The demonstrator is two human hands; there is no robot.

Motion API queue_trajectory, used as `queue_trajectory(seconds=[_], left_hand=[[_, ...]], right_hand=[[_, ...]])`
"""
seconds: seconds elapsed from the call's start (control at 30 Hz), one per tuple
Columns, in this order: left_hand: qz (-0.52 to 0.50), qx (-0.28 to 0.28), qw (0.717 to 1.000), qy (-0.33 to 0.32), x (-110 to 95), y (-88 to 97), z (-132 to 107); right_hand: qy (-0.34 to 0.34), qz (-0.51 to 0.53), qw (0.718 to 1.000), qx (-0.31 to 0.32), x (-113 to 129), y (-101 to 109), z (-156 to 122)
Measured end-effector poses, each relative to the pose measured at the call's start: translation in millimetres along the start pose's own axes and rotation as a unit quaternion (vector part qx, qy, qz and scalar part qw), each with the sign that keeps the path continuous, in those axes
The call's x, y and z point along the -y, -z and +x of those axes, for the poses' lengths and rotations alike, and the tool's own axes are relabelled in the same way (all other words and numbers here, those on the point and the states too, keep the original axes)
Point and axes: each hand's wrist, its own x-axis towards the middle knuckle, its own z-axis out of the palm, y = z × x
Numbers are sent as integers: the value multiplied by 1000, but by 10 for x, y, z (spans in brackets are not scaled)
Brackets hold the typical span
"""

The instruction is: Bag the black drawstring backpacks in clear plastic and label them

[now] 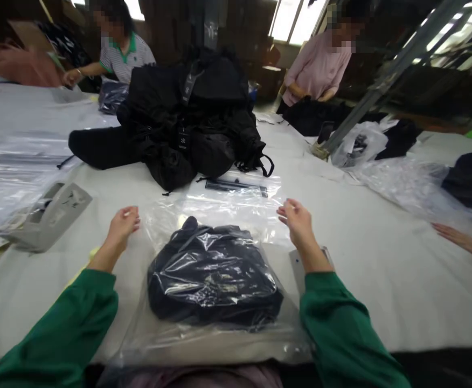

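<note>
A folded dark garment (214,280) lies inside a clear plastic bag (228,207) on the white table (381,269) right in front of me. My left hand (123,225) hovers at the bag's left edge, fingers loosely curled, with nothing visible in them. My right hand (298,220) is at the bag's right edge near its open far end, fingers bent and slightly apart, apparently holding nothing. Both arms wear green sleeves.
A heap of black garments (187,116) sits at the table's middle. A grey tape dispenser (52,213) lies left, clear bags (401,183) right. Two people work at the far side; another person's hand (460,240) rests at right. A metal pole (381,81) slants up.
</note>
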Motion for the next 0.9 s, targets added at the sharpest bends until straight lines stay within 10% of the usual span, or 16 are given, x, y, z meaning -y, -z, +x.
queue_trajectory(seconds=[0.13, 0.2, 0.27, 0.37, 0.47, 0.6, 0.9], left_hand=[[-67, 10, 988, -138, 60, 845, -1167], [0, 241, 957, -164, 106, 1078, -1918], [148, 515, 824, -184, 202, 1024, -2559], [267, 498, 742, -362, 488, 562, -3024], [343, 334, 741, -471, 859, 156, -2952], [376, 235, 765, -466, 1231, 84, -2680], [354, 356, 735, -456, 1110, 271, -2135]], right_hand=[[-18, 56, 989, 137, 252, 835, -1245], [-95, 24, 939, 329, 280, 1010, -1933], [-106, -39, 908, 404, 165, 958, -2459], [55, -130, 937, 318, -193, 619, -2801], [214, -209, 932, 207, -531, 255, -2745], [355, -332, 857, 172, -787, 22, -2499], [395, -376, 820, 175, -984, 441, -2211]])
